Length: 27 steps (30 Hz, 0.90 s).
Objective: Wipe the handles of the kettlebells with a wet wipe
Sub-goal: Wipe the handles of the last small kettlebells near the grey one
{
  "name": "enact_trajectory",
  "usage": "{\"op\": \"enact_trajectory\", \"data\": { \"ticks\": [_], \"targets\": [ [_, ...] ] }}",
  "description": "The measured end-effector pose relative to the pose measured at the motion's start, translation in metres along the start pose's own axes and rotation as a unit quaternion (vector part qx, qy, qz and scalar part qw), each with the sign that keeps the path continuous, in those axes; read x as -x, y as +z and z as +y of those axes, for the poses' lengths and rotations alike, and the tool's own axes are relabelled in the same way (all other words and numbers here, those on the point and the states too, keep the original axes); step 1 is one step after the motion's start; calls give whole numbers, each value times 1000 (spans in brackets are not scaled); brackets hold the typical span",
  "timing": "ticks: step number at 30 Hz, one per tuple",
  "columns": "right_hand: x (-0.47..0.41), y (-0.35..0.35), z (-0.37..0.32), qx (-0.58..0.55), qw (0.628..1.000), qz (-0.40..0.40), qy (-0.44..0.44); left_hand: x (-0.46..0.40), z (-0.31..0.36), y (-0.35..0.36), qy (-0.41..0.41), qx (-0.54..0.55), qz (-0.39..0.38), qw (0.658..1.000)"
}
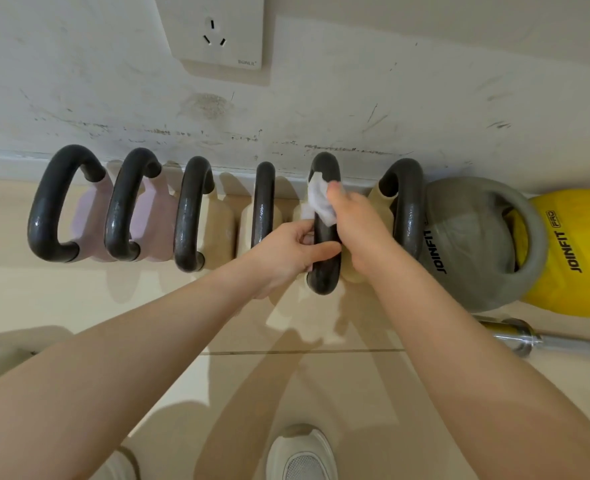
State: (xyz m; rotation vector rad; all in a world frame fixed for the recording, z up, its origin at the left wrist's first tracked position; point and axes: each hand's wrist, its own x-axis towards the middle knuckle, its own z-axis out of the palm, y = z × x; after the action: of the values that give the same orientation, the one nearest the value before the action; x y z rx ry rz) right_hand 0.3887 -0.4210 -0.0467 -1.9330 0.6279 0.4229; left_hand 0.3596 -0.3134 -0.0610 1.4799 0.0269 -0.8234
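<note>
While six dark-handled kettlebells (189,216) stand in a row on the floor against a scuffed wall (356,98), with a grey kettlebell (470,244) and a yellow one (577,251) at the right end, both hands work on the fifth handle (325,261) from the left. The left hand (292,251) is closed around the handle's middle, steadying it. Just above that grip, the right hand (352,220) presses a white wet wipe (319,199) against the handle's upper part, its fingers closed on the wipe.
</note>
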Motion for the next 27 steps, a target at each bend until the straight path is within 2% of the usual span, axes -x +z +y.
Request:
{"op": "enact_trajectory", "data": {
  "ticks": [3, 7, 11, 13, 16, 20, 22, 27],
  "targets": [
    [-17, -3, -19, -6, 1000, 18, 23, -6, 5, 6, -14, -13, 18, 1000],
    [-7, -3, -2, 16, 999, -13, -45, -6, 5, 1, -39, -7, 11, 999],
    [-14, -4, -4, -3, 1000, 1, -7, -7, 7, 2, -40, -19, 19, 999],
    [-11, -2, -1, 7, 1000, 0, -18, -9, 9, 3, -43, -12, 30, 999],
    [5, -5, 17, -54, 996, -48, -49, -9, 7, 6, -45, -9, 51, 998],
    [19, -10, 41, -139, 983, -107, -62, -3, -9, 12, -6, -9, 92, 996],
    [28, -12, 51, -124, 984, -105, -75, 4, -13, 18, 0, -27, 95, 995],
    [51, -17, 74, 5, 989, -65, -136, 17, -19, 27, 4, -86, 92, 992]
  ]
}}
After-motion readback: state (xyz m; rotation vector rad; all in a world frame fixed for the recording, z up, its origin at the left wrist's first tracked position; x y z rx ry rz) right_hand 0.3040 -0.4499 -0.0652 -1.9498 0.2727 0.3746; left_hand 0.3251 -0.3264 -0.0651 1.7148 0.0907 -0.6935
